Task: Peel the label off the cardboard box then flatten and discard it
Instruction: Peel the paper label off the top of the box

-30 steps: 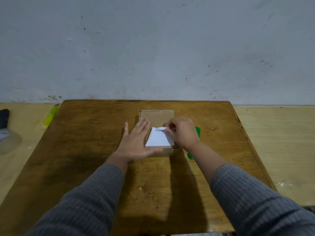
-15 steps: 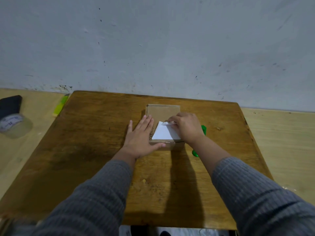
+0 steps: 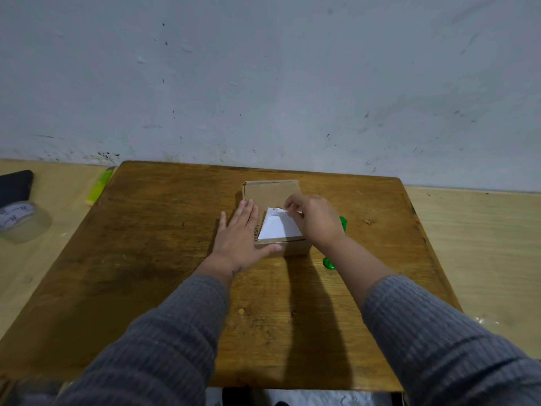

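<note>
Box, brown cardboard, sits on wooden table, approx mid-table toward the far edge, top closed. White label covers the near-right part of box top; far edge of label is lifted and crinkled, rest lies flat.

Head view, hands first:
- Right hand: fingers curled, thumb & forefinger pinch the label's raised far corner at approx 12 o'clock of the label. Wrist comes in from 5 o'clock, forearm angled across table, grey ribbed sleeve pushed up the forearm.
- Left hand: flat, fingers straight & together, pointing to 12 o'clock, pressed against box's left side/top edge; thumb spread out to 3 o'clock along box's near face. Arm comes in from 7 o'clock, same grey sleeve.

Other stuff: green object on table just right of box, mostly hidden behind right wrist, can't tell what it is. Off the table at 9 o'clock: tape roll, dark phone-like item, yellow-green marker by the table's far-left corner.
</note>
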{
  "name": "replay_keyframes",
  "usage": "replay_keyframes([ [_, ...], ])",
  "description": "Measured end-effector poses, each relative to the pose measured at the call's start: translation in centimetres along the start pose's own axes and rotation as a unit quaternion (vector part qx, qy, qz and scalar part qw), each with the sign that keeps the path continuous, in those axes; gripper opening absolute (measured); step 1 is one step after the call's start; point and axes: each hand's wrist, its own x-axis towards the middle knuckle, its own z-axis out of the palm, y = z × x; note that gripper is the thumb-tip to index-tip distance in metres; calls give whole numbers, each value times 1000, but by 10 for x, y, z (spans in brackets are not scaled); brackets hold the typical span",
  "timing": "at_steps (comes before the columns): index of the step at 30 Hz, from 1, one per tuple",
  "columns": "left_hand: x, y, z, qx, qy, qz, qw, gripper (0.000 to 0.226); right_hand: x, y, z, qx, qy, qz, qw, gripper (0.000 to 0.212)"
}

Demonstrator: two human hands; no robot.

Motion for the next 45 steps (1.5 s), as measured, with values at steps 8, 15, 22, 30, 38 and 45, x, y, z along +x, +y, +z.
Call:
replay_keyframes([
  [8,2,-16,-1,-5,-3,45,999,108,6,-1,1,-132,-1,-100,986,23],
  [15,9,-26,-7,-5,-19,67,998,103,18,-8,-12,-22,-94,1,995,22],
  [22,10,-30,-10,-31,-16,94,995,87,25,-12,-21,-104,-95,21,990,29],
  [30,13,-43,-14,-38,-18,113,993,86,33,-30,1,-70,-107,-143,981,20],
  [38,5,-49,-5,-28,35,33,998,88,55,-47,10,-67,-75,-107,989,20],
  [45,6,-34,8,-115,57,-33,991,108,55,-52,15,-136,-101,-99,981,17],
])
